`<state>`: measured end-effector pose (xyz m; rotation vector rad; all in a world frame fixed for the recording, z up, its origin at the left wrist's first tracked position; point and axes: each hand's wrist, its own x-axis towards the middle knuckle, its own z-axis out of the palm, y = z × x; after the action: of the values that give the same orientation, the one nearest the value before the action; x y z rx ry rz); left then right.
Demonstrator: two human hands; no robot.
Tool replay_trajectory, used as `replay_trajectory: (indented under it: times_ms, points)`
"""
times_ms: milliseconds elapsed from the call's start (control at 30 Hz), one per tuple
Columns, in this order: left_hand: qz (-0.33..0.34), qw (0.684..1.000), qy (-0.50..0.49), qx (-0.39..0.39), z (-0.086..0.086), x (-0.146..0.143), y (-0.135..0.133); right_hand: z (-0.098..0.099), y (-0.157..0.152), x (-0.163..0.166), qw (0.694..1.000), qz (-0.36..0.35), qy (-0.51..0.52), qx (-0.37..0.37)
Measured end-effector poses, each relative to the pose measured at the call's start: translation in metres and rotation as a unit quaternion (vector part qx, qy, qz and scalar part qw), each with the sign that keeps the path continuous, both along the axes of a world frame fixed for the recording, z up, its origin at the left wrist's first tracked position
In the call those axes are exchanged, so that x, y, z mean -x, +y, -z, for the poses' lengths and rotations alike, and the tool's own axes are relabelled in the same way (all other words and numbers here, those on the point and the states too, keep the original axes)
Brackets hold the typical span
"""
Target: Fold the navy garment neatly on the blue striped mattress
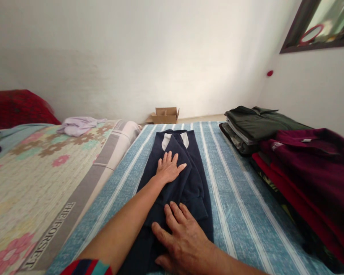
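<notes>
Navy garment (186, 179), folded clothes stack (289, 152) right

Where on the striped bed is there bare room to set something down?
Free: the blue striped sheet between the navy folded garment and the folded clothes stacks. Also the strip left of the garment. Crowded: right edge, and the centre under both hands.

The bed (235, 198) carries a blue-and-white striped sheet. A folded navy garment (186, 179) lies lengthwise at its centre. Along the right edge lie a stack of folded olive and grey clothes (255, 126) and, nearer the camera, a stack of maroon and red clothes (312, 172).
</notes>
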<state>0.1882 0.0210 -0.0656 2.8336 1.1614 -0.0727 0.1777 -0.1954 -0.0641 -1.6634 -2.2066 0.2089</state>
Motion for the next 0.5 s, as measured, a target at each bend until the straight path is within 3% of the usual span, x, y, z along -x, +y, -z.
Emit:
replay_trajectory:
  times_ms: [300,500]
  points:
    - [-0.012,0.999,0.034,0.014,0.003,-0.01,0.012,0.008,0.006,0.0,1.0,-0.003,0.003,0.005]
    - [-0.038,0.999,0.026,-0.006,-0.001,-0.03,0.014,0.02,0.008,0.003,0.998,0.012,-0.035,-0.046]
